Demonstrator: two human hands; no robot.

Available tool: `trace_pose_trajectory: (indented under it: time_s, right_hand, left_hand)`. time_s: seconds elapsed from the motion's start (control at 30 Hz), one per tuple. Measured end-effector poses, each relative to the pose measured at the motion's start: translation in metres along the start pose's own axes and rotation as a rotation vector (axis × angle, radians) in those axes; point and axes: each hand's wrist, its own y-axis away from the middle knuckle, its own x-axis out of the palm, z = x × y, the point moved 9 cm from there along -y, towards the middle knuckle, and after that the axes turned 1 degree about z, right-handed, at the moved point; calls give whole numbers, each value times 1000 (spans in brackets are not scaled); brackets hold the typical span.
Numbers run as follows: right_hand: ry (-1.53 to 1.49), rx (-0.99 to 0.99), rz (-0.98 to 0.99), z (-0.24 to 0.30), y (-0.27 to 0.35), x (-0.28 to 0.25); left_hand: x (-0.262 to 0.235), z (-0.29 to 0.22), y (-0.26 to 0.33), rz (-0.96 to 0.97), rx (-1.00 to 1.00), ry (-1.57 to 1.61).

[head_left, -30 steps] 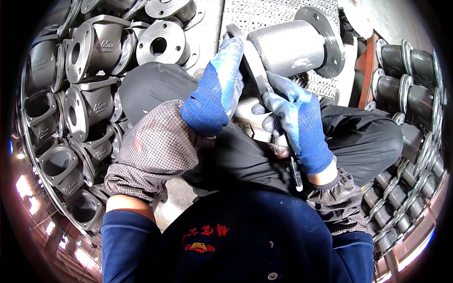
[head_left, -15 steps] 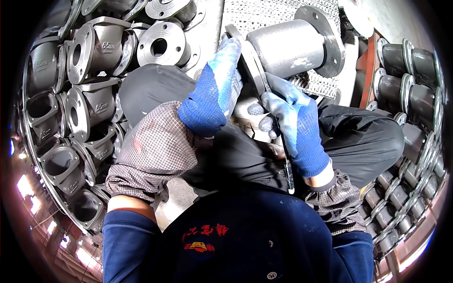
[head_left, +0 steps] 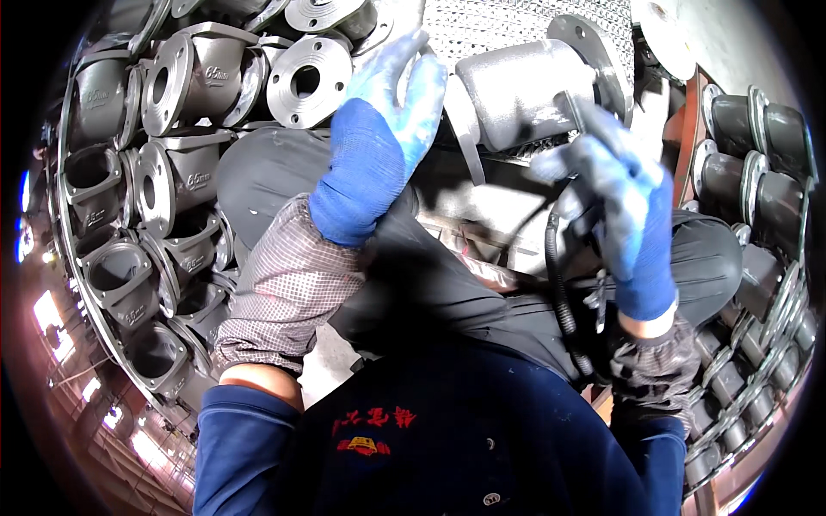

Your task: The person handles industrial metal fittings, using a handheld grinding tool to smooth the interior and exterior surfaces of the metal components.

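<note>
A grey cast-metal pipe fitting (head_left: 527, 90) with round flanges lies on its side in front of me. My left hand (head_left: 374, 133), in a blue coated glove, is open beside the fitting's near-left flange (head_left: 462, 120), fingers stretched upward. I cannot tell whether the fingertips touch it. My right hand (head_left: 626, 206), gloved alike, is to the right of and below the fitting, its fingers curled and smeared by motion. Something dark and blurred is in them, and its kind does not show. A black ribbed hose (head_left: 559, 284) hangs beside this hand.
Stacked grey flanged fittings (head_left: 198, 77) fill the left side. More fittings (head_left: 731, 172) stand in rows at right, behind a red-brown edge (head_left: 688, 138). A perforated metal surface (head_left: 516, 17) lies behind the fitting. My bent knees (head_left: 271, 176) flank the work spot.
My right hand has moved right, away from the flange. The left hand has shifted left with its fingers extended. The ribbed hose has come into view, and the fitting has shifted slightly.
</note>
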Motion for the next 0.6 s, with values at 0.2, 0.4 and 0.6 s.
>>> trace_pose_trajectory:
  time_s: [0.2, 0.4, 0.6]
  right_hand:
    - [356, -527, 71, 42, -27, -33]
    - [38, -492, -10, 10, -59, -81]
    - [108, -605, -79, 12, -52, -120]
  left_hand:
    - [43, -55, -12, 243, 337, -987]
    - [104, -74, 60, 762, 366, -910]
    - [109, -90, 90, 802, 506, -260]
